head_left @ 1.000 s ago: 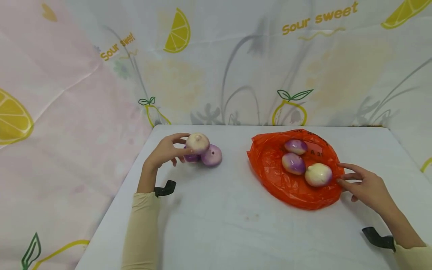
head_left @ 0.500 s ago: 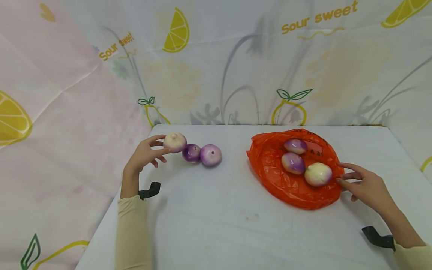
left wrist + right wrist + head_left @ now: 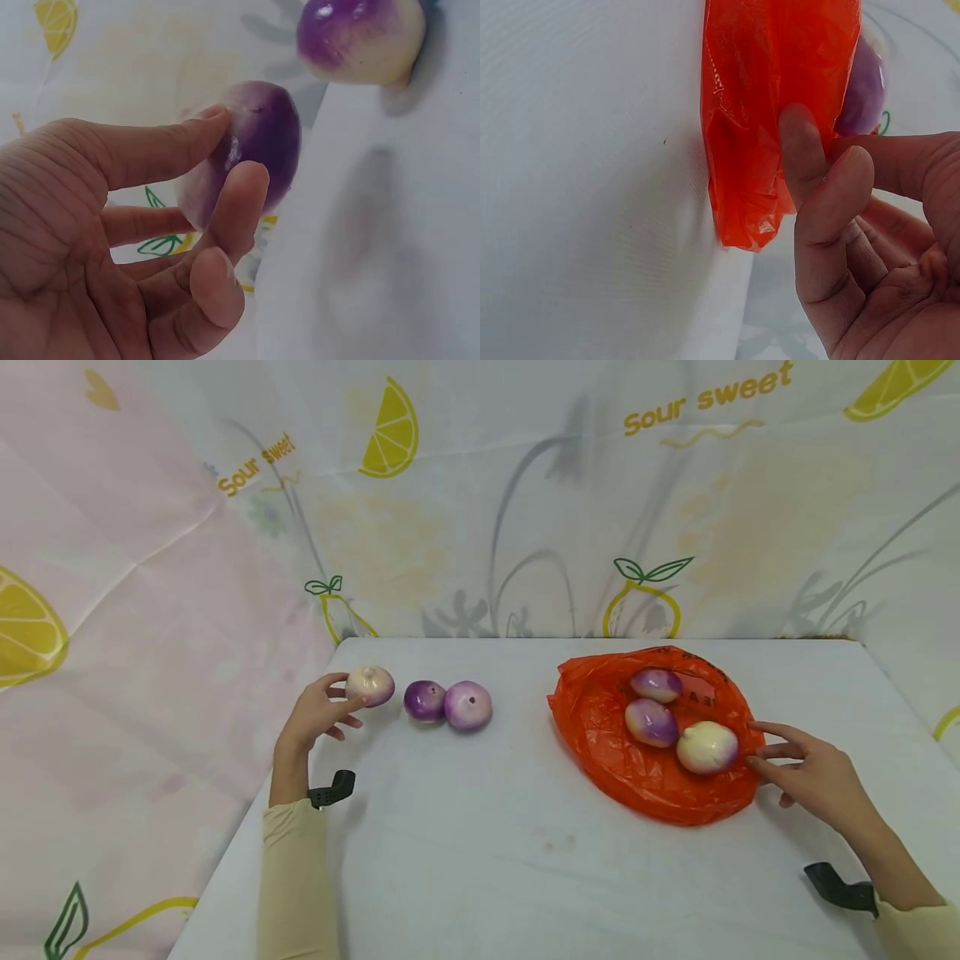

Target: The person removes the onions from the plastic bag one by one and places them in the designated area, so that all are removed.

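At the table's left, my left hand (image 3: 311,714) holds a white-and-purple onion (image 3: 371,686) between thumb and fingers, its pale pointed end up. In the left wrist view this onion (image 3: 266,142) shows its purple side; I cannot tell whether it touches the table. Just right of it sit a dark purple onion (image 3: 425,702) and a lighter purple onion (image 3: 468,706), side by side. My right hand (image 3: 813,777) pinches the right rim of an open red plastic bag (image 3: 600,768), thumb inside. Two purple onions (image 3: 652,723) and a paler onion (image 3: 707,747) lie in the bag.
A white table (image 3: 480,860) lies under everything. Behind it hangs a lemon-printed cloth (image 3: 480,510), and a pinkish cloth (image 3: 135,693) covers the left side. Black wrist mounts (image 3: 840,889) stick out from both wrists.
My left hand has carried its onion left, away from above the two purple onions, then lowered it slightly. The right hand and the bag have stayed in place.
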`<state>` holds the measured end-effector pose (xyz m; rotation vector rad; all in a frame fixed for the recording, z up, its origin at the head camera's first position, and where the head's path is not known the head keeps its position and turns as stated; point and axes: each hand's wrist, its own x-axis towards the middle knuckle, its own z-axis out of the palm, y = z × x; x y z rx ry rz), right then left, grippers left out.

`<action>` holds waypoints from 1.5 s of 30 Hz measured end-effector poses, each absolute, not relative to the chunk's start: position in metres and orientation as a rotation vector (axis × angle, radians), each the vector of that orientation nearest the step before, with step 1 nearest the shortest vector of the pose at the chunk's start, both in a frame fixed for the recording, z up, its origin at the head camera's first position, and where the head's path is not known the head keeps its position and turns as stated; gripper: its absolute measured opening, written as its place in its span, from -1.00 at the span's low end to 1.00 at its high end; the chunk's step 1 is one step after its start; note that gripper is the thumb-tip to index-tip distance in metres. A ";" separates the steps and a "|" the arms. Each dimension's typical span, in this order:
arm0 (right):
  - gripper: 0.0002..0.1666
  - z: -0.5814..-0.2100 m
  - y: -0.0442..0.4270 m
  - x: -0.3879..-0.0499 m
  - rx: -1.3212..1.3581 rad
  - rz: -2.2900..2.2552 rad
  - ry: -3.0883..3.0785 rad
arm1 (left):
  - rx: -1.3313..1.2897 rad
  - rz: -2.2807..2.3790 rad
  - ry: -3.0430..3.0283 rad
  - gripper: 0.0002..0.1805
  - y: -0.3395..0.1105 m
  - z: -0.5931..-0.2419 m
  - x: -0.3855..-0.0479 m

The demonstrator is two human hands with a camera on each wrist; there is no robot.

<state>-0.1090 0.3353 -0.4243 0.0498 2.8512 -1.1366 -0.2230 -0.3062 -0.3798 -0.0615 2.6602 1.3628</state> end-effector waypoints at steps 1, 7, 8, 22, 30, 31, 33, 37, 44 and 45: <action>-0.29 -0.424 0.336 -0.109 0.049 -1.135 2.851 | -0.070 1.347 2.666 -0.18 -0.305 -0.381 -0.223; -0.29 -0.424 0.335 -0.108 0.034 -1.137 2.855 | -0.083 1.288 2.648 -0.20 -0.296 -0.390 -0.223; -0.30 -0.424 0.335 -0.108 0.034 -1.139 2.856 | -0.083 1.284 2.643 -0.19 -0.295 -0.391 -0.223; -0.29 -0.425 0.334 -0.108 0.035 -1.149 2.851 | -0.064 1.274 2.608 -0.17 -0.287 -0.401 -0.230; -0.29 -0.424 0.333 -0.109 0.041 -1.150 2.834 | -0.045 1.269 2.605 -0.15 -0.283 -0.398 -0.227; -0.29 -0.424 0.333 -0.109 0.040 -1.149 2.832 | -0.039 1.266 2.607 -0.14 -0.283 -0.397 -0.227; -0.29 -0.424 0.333 -0.109 0.043 -1.149 2.827 | -0.043 1.271 2.605 -0.13 -0.283 -0.397 -0.226; -0.29 -0.424 0.333 -0.109 0.051 -1.148 2.821 | -0.046 1.266 2.617 -0.11 -0.286 -0.396 -0.226; -0.28 -0.425 0.334 -0.108 0.051 -1.141 2.830 | -0.023 1.269 2.689 -0.15 -0.289 -0.386 -0.223; -0.28 -0.424 0.334 -0.108 0.048 -1.142 2.831 | -0.012 1.267 2.702 -0.15 -0.288 -0.385 -0.223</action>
